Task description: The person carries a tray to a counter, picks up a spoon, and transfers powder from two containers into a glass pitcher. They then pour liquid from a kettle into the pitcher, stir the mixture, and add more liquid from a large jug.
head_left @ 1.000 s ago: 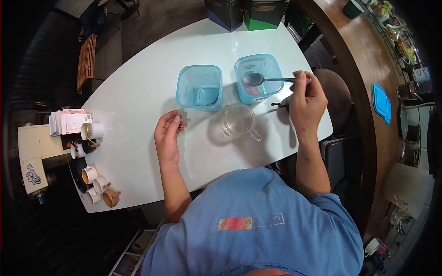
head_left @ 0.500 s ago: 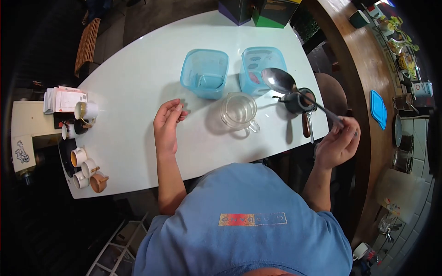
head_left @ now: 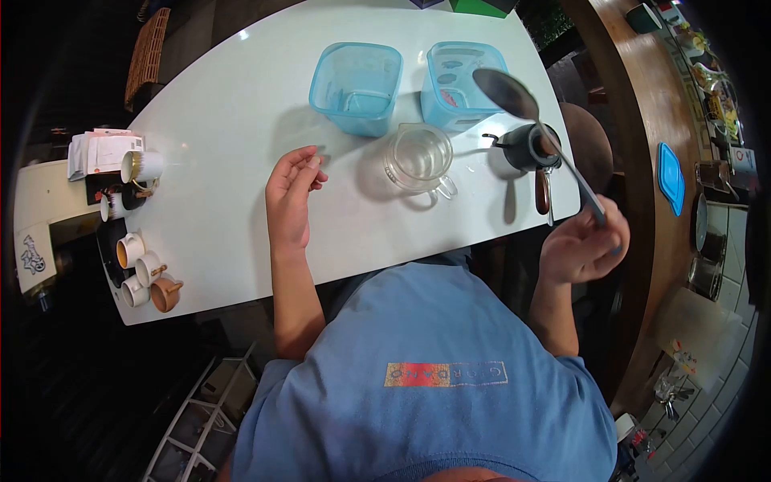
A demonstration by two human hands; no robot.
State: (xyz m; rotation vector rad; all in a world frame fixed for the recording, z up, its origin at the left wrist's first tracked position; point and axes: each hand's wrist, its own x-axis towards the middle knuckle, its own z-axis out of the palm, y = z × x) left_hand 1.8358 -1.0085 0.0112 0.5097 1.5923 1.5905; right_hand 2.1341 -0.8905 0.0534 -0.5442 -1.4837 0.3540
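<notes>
A large metal spoon (head_left: 507, 94) is in my right hand (head_left: 585, 243), which grips the end of its handle. Its bowl is raised over the right blue plastic container (head_left: 462, 112), which has a little pink stuff inside. My left hand (head_left: 295, 181) hovers above the table with loosely bent fingers and nothing visible in it. Right of that hand stands a clear glass jug (head_left: 420, 157), its handle towards me. Behind the jug is another open blue container (head_left: 353, 120). A small black pot (head_left: 522, 147) stands near the right edge, with a brown-handled tool (head_left: 544, 193) beside it.
Several cups (head_left: 148, 267) and a stack of papers (head_left: 104, 153) are at the left end of the white table (head_left: 217, 177). A wooden counter (head_left: 634, 161) runs along the right, with a blue lid (head_left: 671, 179) on it. A stool (head_left: 585, 149) stands between them.
The spoon has turned in my right hand, so its bowl looks darker and tilted. My left hand has hardly moved over the table. The whole view has shifted slightly as my head moved.
</notes>
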